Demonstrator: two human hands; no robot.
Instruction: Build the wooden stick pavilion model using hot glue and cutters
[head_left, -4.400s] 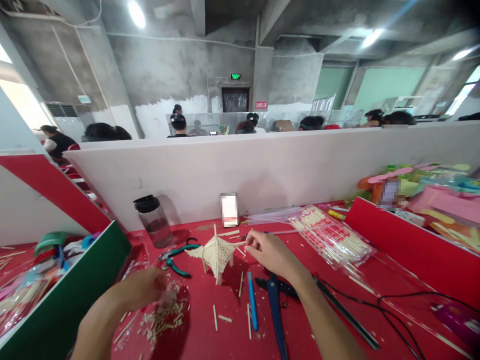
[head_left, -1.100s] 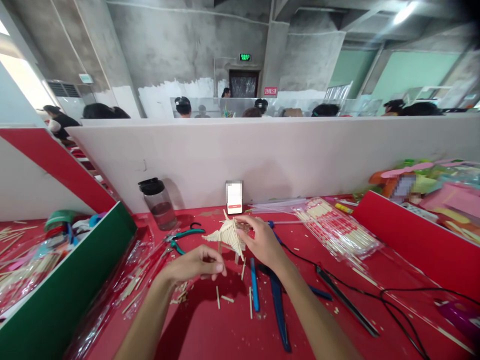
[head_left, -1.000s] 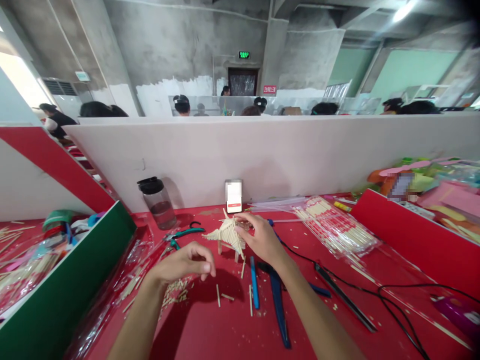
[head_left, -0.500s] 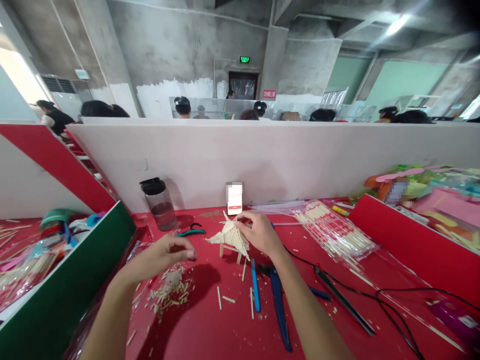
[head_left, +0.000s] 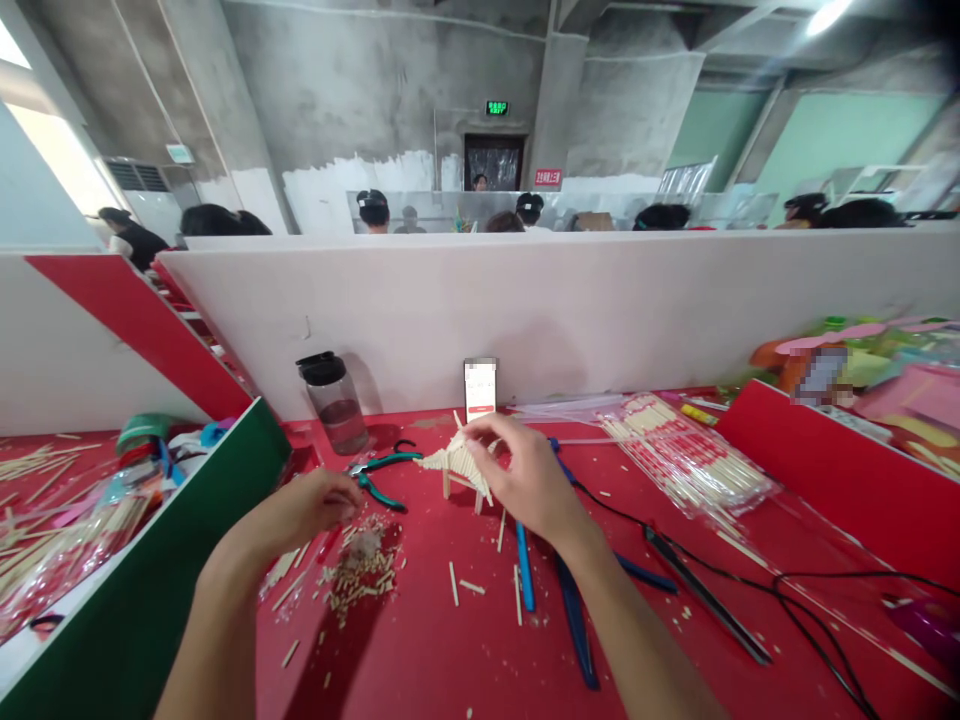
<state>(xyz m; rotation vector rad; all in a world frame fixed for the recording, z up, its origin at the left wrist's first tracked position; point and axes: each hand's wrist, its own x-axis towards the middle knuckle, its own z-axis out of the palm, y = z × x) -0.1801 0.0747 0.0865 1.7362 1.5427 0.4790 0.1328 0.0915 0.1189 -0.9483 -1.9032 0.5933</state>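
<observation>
A small model of pale wooden sticks point(head_left: 461, 464) stands on short legs on the red table. My right hand point(head_left: 517, 470) is at its right side, thumb and fingers curved towards its top; whether a tiny piece is between the fingertips cannot be made out. My left hand point(head_left: 322, 502) hovers left of the model with curled fingers, near green-handled pliers point(head_left: 382, 480). Below it lies a heap of cut stick bits point(head_left: 364, 575). A lit phone point(head_left: 480, 388) leans upright behind the model.
A dark bottle point(head_left: 335, 405) stands back left. Right of centre lie a blue pen point(head_left: 524, 568), a blue-handled tool point(head_left: 576, 625), a black straight tool point(head_left: 705, 595) with cable, and bagged sticks point(head_left: 682, 455). Green point(head_left: 150, 570) and red dividers point(head_left: 847, 490) flank the table. People sit beyond the partition.
My left hand has drawn back to the left, uncovering more of the green pliers. My right hand has shifted slightly right and now covers the model's right side. The view has shifted slightly.
</observation>
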